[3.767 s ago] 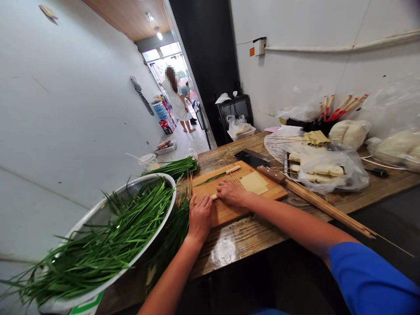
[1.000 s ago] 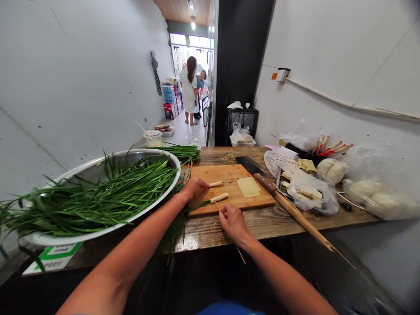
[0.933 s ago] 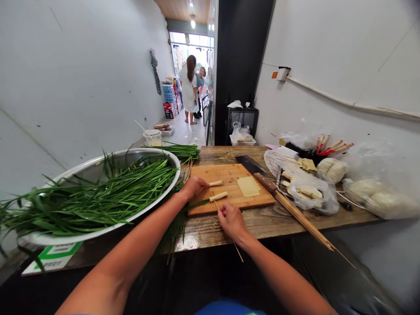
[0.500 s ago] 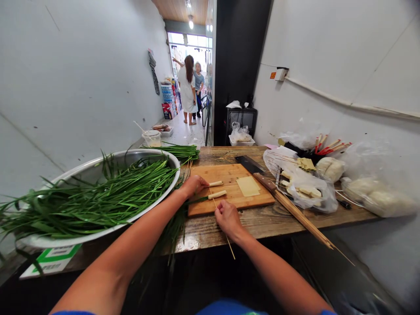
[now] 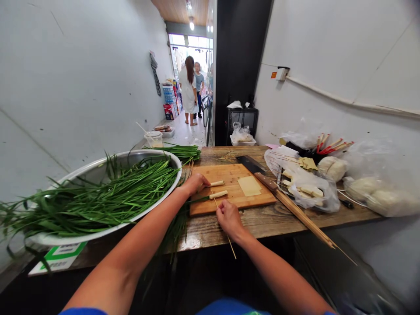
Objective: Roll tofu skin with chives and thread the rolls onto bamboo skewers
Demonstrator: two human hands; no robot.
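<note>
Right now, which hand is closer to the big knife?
Right. The right hand sits at the cutting board's near edge, below the knife; the left hand is at the board's far left side.

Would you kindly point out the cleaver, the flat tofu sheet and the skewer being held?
cleaver point(image 5: 250, 163), head view, on the dark blade.
flat tofu sheet point(image 5: 249, 186), head view, its middle.
skewer point(image 5: 231, 250), head view, the tail below the hand.
</note>
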